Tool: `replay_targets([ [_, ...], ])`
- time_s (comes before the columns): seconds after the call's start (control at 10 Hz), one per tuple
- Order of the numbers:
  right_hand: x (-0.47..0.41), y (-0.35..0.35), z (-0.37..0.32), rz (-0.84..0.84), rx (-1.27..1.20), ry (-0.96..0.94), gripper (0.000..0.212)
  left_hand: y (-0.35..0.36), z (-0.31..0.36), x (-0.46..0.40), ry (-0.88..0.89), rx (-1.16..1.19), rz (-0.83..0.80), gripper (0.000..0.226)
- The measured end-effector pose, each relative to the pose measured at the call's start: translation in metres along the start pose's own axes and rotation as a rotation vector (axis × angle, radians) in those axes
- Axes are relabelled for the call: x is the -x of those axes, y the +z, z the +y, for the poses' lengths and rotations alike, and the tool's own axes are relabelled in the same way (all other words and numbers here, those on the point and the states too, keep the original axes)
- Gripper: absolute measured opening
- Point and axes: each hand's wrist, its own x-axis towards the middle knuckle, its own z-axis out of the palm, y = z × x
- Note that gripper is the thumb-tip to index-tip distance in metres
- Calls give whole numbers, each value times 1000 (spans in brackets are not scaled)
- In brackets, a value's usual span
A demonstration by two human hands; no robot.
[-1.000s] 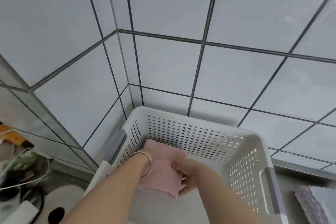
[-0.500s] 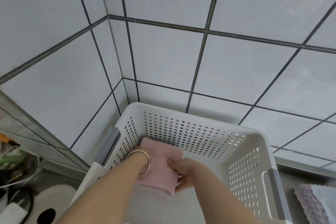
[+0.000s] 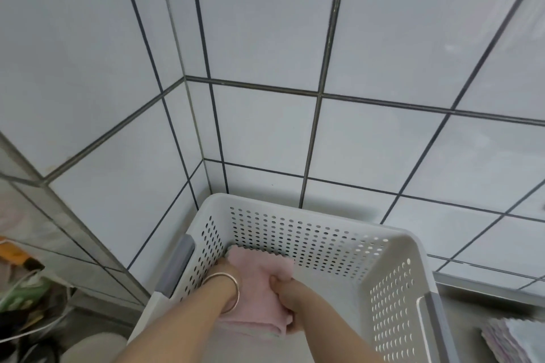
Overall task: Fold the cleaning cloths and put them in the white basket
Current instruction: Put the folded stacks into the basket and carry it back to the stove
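Both hands down in the white basket [image 3: 395, 247], left hand [image 3: 224, 270] and right hand [image 3: 284, 298] gripping the folded pink cloth [image 3: 259, 289]; best laid flat, lower left

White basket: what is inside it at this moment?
Inside the white basket lies a folded pink cloth, gripped by the left hand and right hand. Both forearms cover the near floor, so anything beneath cannot be seen.
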Motion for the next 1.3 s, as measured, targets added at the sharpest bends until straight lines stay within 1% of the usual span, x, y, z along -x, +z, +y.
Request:
replay_targets([
  [0.1,7,1,-6,20,45,73,44,5,5,-5,91,-176,38,41],
  [0.2,6,4,-12,50,126,93,67,2,18,-1,189,-218,181,40],
  [0.3,8,4,-18,278,362,-66,64,5,28,18,315,-440,84,43],
  [0.4,18,-2,-16,605,770,-398,44,6,24,27,451,-787,-44,71],
  [0.5,28,8,-2,553,1271,-729,64,9,18,17,534,-932,-36,81],
  [0.6,19,12,15,411,1488,-728,86,16,14,4,529,-977,-58,82],
  [0.7,2,3,22,309,1500,-608,87,18,11,-2,452,-922,-88,95],
  [0.8,-11,7,30,267,1496,-532,88,24,4,-11,370,-779,-90,105],
  [0.9,-20,10,30,256,1487,-490,87,24,3,-15,317,-703,-105,109],
  [1.0,-11,4,13,229,1464,-518,89,8,12,-2,294,-770,-114,100],
  [1.1,32,-8,-14,277,1394,-621,55,-24,42,37,406,-769,10,57],
  [1.2,103,-37,-33,453,1225,-760,34,-56,84,93,605,-630,311,37],
  [1.3,170,-89,-17,746,957,-910,31,-70,131,167,810,-511,517,47],
])
